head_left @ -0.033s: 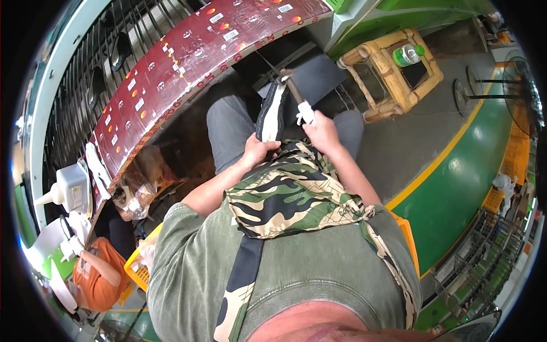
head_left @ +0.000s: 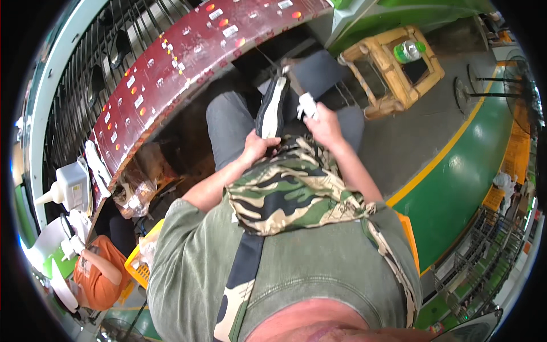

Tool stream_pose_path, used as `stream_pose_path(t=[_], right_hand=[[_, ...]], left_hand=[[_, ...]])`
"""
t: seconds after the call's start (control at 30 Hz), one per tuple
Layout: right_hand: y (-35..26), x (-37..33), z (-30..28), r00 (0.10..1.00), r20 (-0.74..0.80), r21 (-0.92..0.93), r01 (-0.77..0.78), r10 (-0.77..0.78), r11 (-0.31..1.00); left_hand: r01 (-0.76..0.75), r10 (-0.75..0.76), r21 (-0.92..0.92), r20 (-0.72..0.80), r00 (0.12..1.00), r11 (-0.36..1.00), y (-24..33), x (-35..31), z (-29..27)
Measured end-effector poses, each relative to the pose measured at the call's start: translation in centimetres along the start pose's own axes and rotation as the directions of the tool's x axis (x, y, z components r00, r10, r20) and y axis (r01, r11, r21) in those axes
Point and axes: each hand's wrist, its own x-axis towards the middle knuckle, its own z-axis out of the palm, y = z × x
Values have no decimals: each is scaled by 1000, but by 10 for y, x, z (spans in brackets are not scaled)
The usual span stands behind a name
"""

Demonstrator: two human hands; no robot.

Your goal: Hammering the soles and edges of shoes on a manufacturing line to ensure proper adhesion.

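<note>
Black with a white face, the shoe (head_left: 272,111) sits just beyond my apron (head_left: 285,196), its near end clasped in my left grip (head_left: 258,147). My right grip (head_left: 326,126) wraps the white handle of a tool (head_left: 307,105), whose head lies close by the shoe's far end; whether they touch, I cannot tell. I judge I'm working that far end; the next move seems to need a steady shoe and controlled stroke.

Factory workshop, rod conveyor (head_left: 108,74), yellow-lined green floor (head_left: 447,176), wire racks (head_left: 484,259)
</note>
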Motion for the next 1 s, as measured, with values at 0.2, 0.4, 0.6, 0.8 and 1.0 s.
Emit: stream_pose_path(t=[0.2, 0.4, 0.6, 0.8, 1.0], right_hand=[[-90, 19, -68, 881, -416, 372, 392, -226, 841], [22, 19, 24, 986, -87, -87, -146, 139, 985], [22, 4, 12, 994, -82, 133, 89, -79, 987], [4, -26, 2, 982, -161, 233, 135, -98, 963], [1, -32, -9, 998, 39, 63, 53, -55, 997]], left_hand=[[42, -42, -74, 6, 999, 996, -1, -4, 1], [47, -45, -68, 30, 999, 997, 1, -2, 2], [49, -45, -137, 32, 998, 989, -2, 1, -3], [70, -67, -151, 26, 997, 986, 2, 1, 0], [83, -81, -122, 20, 997, 989, 4, -2, 0]])
